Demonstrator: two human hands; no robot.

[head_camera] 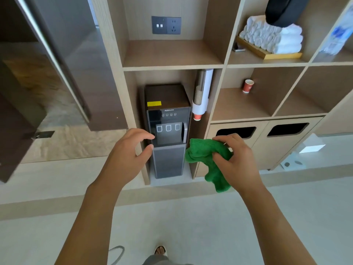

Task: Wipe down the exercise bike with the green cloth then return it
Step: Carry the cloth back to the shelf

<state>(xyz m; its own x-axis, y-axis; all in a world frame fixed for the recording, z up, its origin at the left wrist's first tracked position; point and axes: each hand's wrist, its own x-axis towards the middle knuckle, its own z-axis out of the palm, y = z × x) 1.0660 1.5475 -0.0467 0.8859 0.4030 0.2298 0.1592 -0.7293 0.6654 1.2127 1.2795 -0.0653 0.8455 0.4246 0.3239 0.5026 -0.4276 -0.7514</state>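
Facing the wooden shelf unit point(172, 68), I see no exercise bike; the water dispenser point(167, 131) fills the lower bay. My right hand point(236, 159) bunches the green cloth point(206, 155) in curled fingers, presumably for carrying. My left hand point(129, 152) hovers loosely spread, holding nothing.

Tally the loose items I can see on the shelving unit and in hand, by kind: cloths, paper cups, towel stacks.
Green cloth: 1, gripped in the right hand
Red paper cups: 2, one on a shelf, one at the cup dispenser's mouth
White rolled-towel stacks: 1, on a wooden tray
Total: 4
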